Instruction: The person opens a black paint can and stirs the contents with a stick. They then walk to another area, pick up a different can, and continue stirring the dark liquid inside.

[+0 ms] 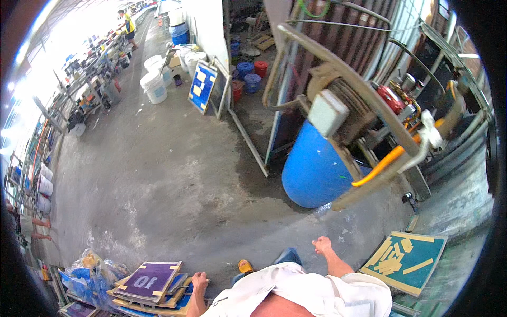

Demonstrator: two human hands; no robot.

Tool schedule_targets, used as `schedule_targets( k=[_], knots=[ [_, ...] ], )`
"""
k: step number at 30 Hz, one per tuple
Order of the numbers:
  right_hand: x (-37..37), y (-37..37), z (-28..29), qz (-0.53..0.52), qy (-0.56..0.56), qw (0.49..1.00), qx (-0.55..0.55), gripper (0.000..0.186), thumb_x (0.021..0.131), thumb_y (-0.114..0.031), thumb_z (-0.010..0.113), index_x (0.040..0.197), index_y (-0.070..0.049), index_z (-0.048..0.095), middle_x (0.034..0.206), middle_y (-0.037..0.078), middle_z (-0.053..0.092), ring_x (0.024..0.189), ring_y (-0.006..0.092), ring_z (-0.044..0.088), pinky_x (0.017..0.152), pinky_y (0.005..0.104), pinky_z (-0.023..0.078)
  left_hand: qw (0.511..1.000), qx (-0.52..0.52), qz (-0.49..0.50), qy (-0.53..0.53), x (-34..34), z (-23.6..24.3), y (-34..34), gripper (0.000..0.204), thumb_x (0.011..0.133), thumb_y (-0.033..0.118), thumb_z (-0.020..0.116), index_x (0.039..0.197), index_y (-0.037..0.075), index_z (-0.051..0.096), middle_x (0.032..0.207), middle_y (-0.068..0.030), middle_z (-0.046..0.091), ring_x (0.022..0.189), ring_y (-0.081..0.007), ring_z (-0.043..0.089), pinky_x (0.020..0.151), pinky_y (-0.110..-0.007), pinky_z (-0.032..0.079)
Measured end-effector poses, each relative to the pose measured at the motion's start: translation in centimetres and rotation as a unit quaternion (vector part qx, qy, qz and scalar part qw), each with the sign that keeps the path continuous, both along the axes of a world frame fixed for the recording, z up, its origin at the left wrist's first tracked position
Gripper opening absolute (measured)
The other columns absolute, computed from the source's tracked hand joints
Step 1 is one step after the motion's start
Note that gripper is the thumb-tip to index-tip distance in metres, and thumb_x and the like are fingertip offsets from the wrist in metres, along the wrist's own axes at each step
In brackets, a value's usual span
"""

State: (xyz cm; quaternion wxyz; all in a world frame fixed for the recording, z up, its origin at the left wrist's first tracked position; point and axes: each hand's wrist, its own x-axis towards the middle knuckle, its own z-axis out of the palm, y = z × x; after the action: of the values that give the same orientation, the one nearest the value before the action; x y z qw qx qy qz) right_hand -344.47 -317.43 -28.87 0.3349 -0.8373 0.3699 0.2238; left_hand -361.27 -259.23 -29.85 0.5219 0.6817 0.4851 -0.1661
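My left hand (199,281) hangs beside a stack of flat framed screens, the top one purple (148,280), with its fingers curled and nothing visible in them. My right hand (322,244) is out over the concrete floor, its fingers loosely curled and empty, left of a teal framed panel (433,253) with strips of tan tape. My white garment fills the bottom centre, with an orange shoe (244,267) showing past it.
A blue barrel (311,169) stands under a rusty metal frame (385,129) holding machinery. White buckets (156,84), a blue framed screen (200,87) and coloured buckets (252,82) stand farther ahead. Cluttered racks (92,90) line the left. A person (128,29) stands far back.
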Motion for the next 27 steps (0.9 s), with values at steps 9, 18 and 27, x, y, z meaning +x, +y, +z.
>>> schedule_targets(
  k=[9,18,27],
  knots=[
    [9.2,13.0,-7.4,0.32,0.274,0.907,-0.011,0.05,0.084,-0.034,0.076,0.117,0.002,0.066,0.099,0.014,0.075,0.076,0.0281,0.075,0.071,0.0435,0.061,0.993,0.081,-0.076,0.036,10.6,-4.2,10.9,0.054,0.085,0.036,0.068,0.119,-0.006,0.066,0.108,-0.0214,0.073,0.096,-0.0325,0.071,0.083,-0.041,0.055],
    [44.2,33.5,-3.1,0.241,-0.056,0.958,0.144,0.044,0.083,-0.032,0.075,0.111,0.001,0.065,0.08,0.016,0.07,0.065,0.0243,0.066,0.063,0.0385,0.055,0.999,0.003,0.02,0.038,26.1,3.3,15.8,0.049,0.089,0.031,0.067,0.126,0.0,0.061,0.101,-0.0112,0.07,0.08,-0.0261,0.07,0.061,-0.039,0.055],
    [61.8,38.4,3.2,0.078,-0.124,0.963,0.226,0.035,0.088,-0.027,0.073,0.105,0.002,0.065,0.092,0.014,0.071,0.073,0.019,0.067,0.063,0.0343,0.053,0.951,0.023,-0.309,-0.013,41.4,-8.4,27.2,0.043,0.085,0.036,0.067,0.105,-0.001,0.075,0.096,-0.0176,0.075,0.093,-0.0294,0.071,0.086,-0.041,0.054]
  ],
)
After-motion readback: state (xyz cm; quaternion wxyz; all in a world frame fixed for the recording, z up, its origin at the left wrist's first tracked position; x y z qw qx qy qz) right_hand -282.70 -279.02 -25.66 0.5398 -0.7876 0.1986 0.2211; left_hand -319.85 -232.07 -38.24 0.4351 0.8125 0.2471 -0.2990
